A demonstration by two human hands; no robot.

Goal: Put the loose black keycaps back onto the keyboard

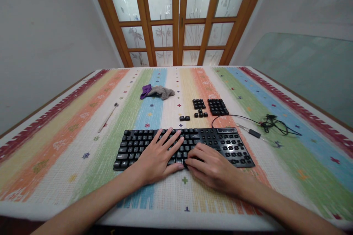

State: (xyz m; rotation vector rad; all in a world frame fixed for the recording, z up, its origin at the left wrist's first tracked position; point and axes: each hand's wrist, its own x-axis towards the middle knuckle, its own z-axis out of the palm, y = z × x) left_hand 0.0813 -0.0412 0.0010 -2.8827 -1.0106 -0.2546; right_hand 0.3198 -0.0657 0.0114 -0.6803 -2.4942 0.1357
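A black keyboard (138, 147) lies on the striped tablecloth, keycaps in place across its left and middle, bare key mounts at its right end. My left hand (157, 158) rests open on it, fingers spread over the middle keys. Beside it my right hand (212, 165) is curled, thumb and fingertips pinched at a keycap (185, 163) in the bottom row. Whether that keycap is still seated is hidden by the fingers. Behind the keyboard sit loose keycaps in groups: a number pad block (217, 107), a smaller block (199, 103), arrow keys (200, 113) and a pair (184, 118).
A grey and purple cloth (158, 91) lies crumpled farther back. To the left is a thin brush (108, 117) with a dark head. A wire-ended tool with a black handle (254, 133) lies right of the keyboard, near the coiled cable (271, 123). Wood-framed glass doors (179, 22) stand beyond the table.
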